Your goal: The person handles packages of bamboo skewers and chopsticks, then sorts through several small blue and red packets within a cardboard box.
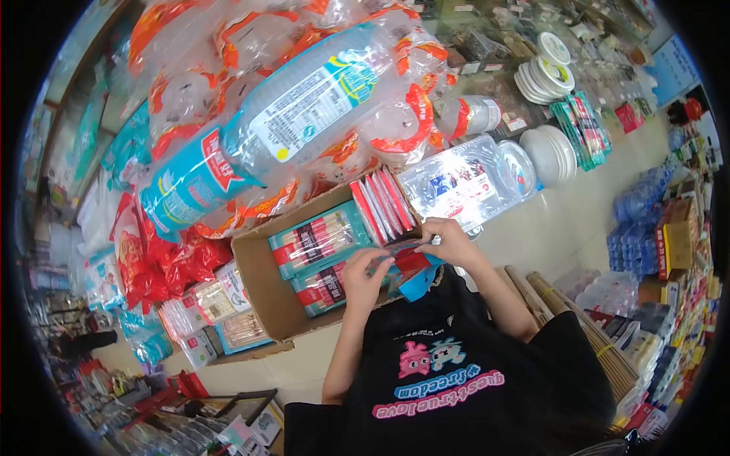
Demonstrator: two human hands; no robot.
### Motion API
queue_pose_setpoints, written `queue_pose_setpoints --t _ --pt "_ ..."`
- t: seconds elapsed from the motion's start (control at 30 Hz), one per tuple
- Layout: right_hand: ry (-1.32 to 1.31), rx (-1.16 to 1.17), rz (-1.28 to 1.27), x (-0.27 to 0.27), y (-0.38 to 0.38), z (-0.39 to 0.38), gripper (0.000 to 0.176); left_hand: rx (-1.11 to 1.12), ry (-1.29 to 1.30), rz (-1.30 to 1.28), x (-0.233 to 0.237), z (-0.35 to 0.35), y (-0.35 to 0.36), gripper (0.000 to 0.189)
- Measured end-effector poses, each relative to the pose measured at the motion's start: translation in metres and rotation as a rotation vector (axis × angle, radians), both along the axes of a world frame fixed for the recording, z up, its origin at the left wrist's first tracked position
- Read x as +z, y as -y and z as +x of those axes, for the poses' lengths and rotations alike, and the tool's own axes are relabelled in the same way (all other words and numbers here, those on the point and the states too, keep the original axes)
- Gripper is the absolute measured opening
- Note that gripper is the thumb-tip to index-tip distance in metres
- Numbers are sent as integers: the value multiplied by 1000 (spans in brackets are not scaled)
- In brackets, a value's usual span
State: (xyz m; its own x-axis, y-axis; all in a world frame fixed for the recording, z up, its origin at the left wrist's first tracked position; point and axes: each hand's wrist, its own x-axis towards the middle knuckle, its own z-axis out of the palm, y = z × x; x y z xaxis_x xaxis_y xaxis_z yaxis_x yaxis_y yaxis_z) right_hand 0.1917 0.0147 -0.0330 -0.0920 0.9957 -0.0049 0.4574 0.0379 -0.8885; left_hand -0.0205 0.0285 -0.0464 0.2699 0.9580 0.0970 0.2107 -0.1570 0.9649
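Just above my black shirt, my left hand [366,275] and my right hand [447,245] pinch the top edge of a small red-and-blue packet [414,264]. Its lower part hangs over the front edge of a cardboard box [264,292], and its contents do not show. Inside the box lie teal packs of thin wooden sticks [322,238], stacked at the left. Several flat red-and-silver packets [382,204] stand on edge in the back right corner. My left forearm crosses the box's front side.
Behind the box are a large blue-labelled pack of clear plastic cups [304,110] and more orange-rimmed packs. Clear plastic containers [455,182] and stacked white bowls [549,154] sit on the right. Red bags [163,266] lie left. Rolled bamboo mats [566,308] stand by my right arm.
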Motion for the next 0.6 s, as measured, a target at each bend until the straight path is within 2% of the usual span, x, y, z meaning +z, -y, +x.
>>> queue_pose_setpoints --t 0.1,0.13,0.23,0.3,0.43,0.6 --pt "-91 19 70 -13 4 3 22 -102 -29 86 -10 -1 -3 11" --pt "-142 36 108 -17 5 3 21 -112 -78 48 -10 -3 -1 12" --pt "-236 78 -50 -20 9 3 20 -112 -185 -82 -4 -6 1 12" --pt "-200 128 -47 -20 7 5 20 -68 -195 -185 3 -3 2 13" --pt "-50 167 -138 -12 0 8 19 -7 -53 -337 -18 -3 2 11" --pt "-146 253 -77 -11 -10 13 17 93 52 -358 -14 -3 12 11"
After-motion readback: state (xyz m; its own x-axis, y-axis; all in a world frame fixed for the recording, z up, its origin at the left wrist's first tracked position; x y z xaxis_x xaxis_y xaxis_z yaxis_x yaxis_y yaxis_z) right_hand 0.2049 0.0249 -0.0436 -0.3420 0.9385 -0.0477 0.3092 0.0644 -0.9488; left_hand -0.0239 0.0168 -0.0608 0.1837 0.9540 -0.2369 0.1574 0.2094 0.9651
